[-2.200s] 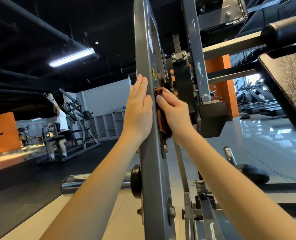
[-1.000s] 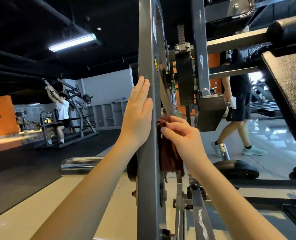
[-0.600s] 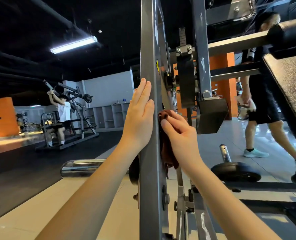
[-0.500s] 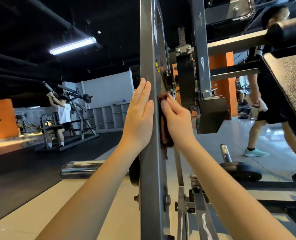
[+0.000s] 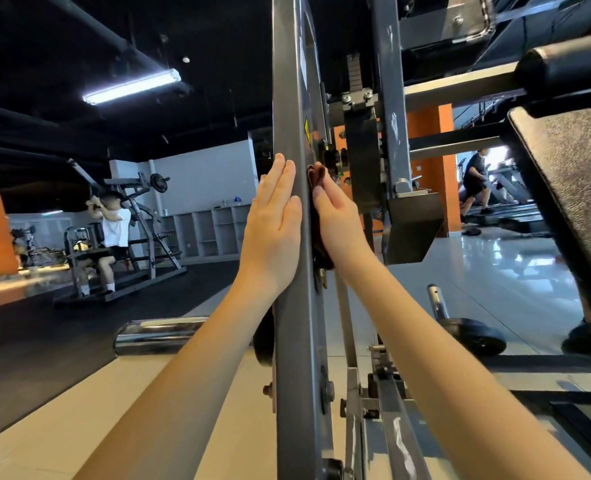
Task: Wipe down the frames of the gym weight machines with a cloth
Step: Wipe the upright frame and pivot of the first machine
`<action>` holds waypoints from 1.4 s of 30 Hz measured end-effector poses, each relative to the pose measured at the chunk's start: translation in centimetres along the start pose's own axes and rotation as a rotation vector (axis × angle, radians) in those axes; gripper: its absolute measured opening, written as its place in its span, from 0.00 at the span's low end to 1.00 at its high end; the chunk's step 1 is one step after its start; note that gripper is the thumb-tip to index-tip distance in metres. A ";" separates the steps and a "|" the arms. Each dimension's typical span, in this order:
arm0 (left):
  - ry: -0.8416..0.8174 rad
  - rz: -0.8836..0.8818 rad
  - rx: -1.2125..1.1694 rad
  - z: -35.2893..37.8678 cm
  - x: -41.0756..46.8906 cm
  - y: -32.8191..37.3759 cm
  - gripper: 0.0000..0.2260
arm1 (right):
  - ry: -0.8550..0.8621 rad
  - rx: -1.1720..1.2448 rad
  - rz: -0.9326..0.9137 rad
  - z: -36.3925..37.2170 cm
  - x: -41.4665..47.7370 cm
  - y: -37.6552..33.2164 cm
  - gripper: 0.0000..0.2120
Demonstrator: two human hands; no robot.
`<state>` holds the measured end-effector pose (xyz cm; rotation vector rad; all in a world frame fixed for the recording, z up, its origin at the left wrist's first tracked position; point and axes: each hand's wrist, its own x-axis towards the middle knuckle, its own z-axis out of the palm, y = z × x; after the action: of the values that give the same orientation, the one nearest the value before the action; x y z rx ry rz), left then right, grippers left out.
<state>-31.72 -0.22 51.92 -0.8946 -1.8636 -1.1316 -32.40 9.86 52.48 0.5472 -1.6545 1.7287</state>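
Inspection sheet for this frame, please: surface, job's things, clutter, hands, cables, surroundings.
Surface: grey upright frame, bolted, yellow sticker on its right face.
Job's things: brown cloth against the frame's right face.
Clutter: nothing seen.
Hands: left hand flat on the left face; right hand presses the cloth.
Cables: nothing seen.
Surroundings: chrome peg, seated person at a machine, runner on a treadmill.

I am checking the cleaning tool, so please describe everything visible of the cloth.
The cloth is dark reddish-brown, soft-looking and bunched. The right hand presses it with straight fingers against the right face of the grey upright frame post. The hand hides most of it; folds show above the fingertips and below the palm.
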 end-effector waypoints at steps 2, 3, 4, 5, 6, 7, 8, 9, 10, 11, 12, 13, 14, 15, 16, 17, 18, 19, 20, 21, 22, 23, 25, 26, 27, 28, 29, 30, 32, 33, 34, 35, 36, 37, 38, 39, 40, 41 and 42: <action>0.005 0.004 0.018 0.0 0.0 -0.2 0.21 | -0.008 0.026 0.001 -0.5 -3.4 0.7 0.20; 0.009 0.006 0.026 0.1 0.0 -0.3 0.22 | -0.027 0.035 -0.007 -0.7 -5.2 1.0 0.20; 0.014 0.007 0.033 0.0 0.1 -0.3 0.22 | -0.045 0.043 -0.019 -0.9 -6.4 1.4 0.21; 0.018 0.007 0.043 0.1 0.2 -0.3 0.22 | -0.043 0.022 -0.023 -1.0 -6.6 1.6 0.21; 0.020 0.009 0.058 0.1 0.2 -0.3 0.23 | -0.044 -0.003 -0.022 -1.1 -5.8 1.6 0.21; 0.020 0.012 0.078 0.1 0.3 -0.2 0.23 | -0.033 -0.024 -0.013 -0.9 -4.6 1.4 0.20; 0.019 0.012 0.101 0.1 0.2 -0.2 0.24 | -0.023 -0.032 0.004 -0.8 -3.5 1.4 0.20; 0.018 0.010 0.125 0.1 0.2 -0.1 0.24 | -0.009 -0.037 0.026 -0.7 -2.9 1.2 0.21; 0.017 0.008 0.148 0.1 0.1 -0.1 0.25 | -0.005 -0.020 0.038 -0.6 -2.9 1.2 0.21; 0.016 0.007 0.171 0.1 0.1 0.0 0.25 | 0.002 -0.011 0.061 -0.5 -3.6 1.1 0.21; 0.014 0.004 0.192 0.1 0.0 0.0 0.24 | 0.005 -0.006 0.074 -0.6 -4.7 1.2 0.20; 0.012 0.001 0.208 0.1 0.0 0.1 0.25 | 0.007 -0.010 0.077 -0.8 -6.2 1.2 0.19; 0.009 -0.003 0.217 0.0 -0.1 0.2 0.25 | 0.004 -0.017 0.075 -1.1 -7.3 1.4 0.19; 0.006 -0.006 0.222 -0.1 -0.2 0.2 0.25 | -0.002 -0.025 0.078 -1.3 -8.2 1.4 0.19; 0.002 -0.009 0.225 -0.1 -0.5 0.3 0.24 | -0.006 -0.044 0.073 -1.4 -8.6 1.5 0.19; -0.003 -0.011 0.228 -0.1 -0.9 0.4 0.24 | 0.000 -0.065 0.076 -1.4 -8.5 1.3 0.18; -0.012 -0.013 0.233 -0.1 -1.5 0.4 0.23 | 0.014 -0.091 0.077 -1.6 -8.0 1.3 0.18; -0.025 -0.013 0.246 -0.2 -2.3 0.4 0.22 | 0.038 -0.120 0.074 -1.8 -7.6 1.0 0.18; -0.041 -0.012 0.265 -0.3 -3.4 0.3 0.22 | 0.068 -0.134 0.064 -2.1 -7.4 0.9 0.18; -0.058 -0.011 0.284 -0.5 -4.6 0.0 0.22 | 0.104 -0.132 0.069 -2.4 -7.7 0.8 0.17; -0.075 -0.012 0.297 -0.7 -5.7 -0.2 0.22 | 0.135 -0.114 0.089 -2.6 -8.6 0.8 0.15; -0.089 -0.019 0.300 -0.9 -6.8 -0.4 0.22 | 0.146 -0.088 0.120 -2.7 -10.0 0.9 0.12; -0.084 -0.044 0.285 -1.0 -8.6 -0.6 0.22 | 0.096 -0.069 0.178 -2.1 -13.3 1.3 0.06; -0.065 -0.056 0.278 -0.9 -9.1 -0.6 0.22 | 0.055 -0.097 0.191 -1.7 -14.4 1.6 0.05; -0.046 -0.065 0.280 -0.8 -9.3 -0.5 0.22 | 0.046 -0.107 0.186 -1.4 -14.8 1.9 0.05; -0.036 -0.069 0.290 -0.7 -9.3 -0.5 0.22 | 0.070 -0.113 0.183 -1.1 -14.5 2.2 0.05; -0.032 -0.070 0.306 -0.6 -9.3 -0.4 0.22 | 0.099 -0.119 0.190 -1.1 -13.8 2.3 0.05; -0.032 -0.068 0.325 -0.5 -9.3 -0.3 0.23 | 0.124 -0.115 0.206 -1.0 -13.2 2.4 0.06; -0.035 -0.061 0.357 -0.6 -9.2 -0.3 0.24 | 0.125 -0.077 0.258 -0.9 -13.4 2.5 0.11; -0.036 -0.063 0.361 -0.6 -9.3 -0.3 0.24 | 0.104 -0.056 0.287 -0.9 -14.3 2.4 0.14; -0.033 -0.065 0.358 -0.6 -9.4 -0.4 0.24 | 0.075 -0.030 0.300 -1.1 -15.6 2.4 0.14; -0.026 -0.064 0.353 -0.6 -9.5 -0.4 0.24 | 0.040 -0.010 0.301 -1.4 -16.8 2.3 0.14; -0.016 -0.063 0.349 -0.5 -9.4 -0.4 0.24 | 0.012 -0.001 0.300 -1.6 -17.6 2.1 0.12; -0.009 -0.065 0.350 -0.5 -9.4 -0.4 0.25 | -0.002 -0.013 0.287 -2.0 -17.5 2.1 0.10; -0.007 -0.075 0.354 -0.4 -9.5 -0.3 0.25 | 0.004 -0.041 0.270 -2.2 -16.9 2.0 0.09; -0.011 -0.091 0.359 -0.3 -9.7 -0.1 0.25 | 0.017 -0.082 0.265 -2.2 -15.9 2.0 0.08; -0.019 -0.110 0.367 -0.1 -10.1 0.0 0.24 | 0.029 -0.107 0.285 -2.0 -15.0 1.8 0.08; -0.027 -0.129 0.376 0.1 -10.6 0.2 0.24 | 0.031 -0.097 0.311 -1.8 -14.4 1.8 0.08; -0.033 -0.141 0.389 0.4 -11.3 0.3 0.24 | 0.033 -0.071 0.335 -1.7 -14.4 1.9 0.07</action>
<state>-26.30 -1.74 42.05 -0.5706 -2.1043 -0.7944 -23.65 9.05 40.83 0.2138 -1.8573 1.8908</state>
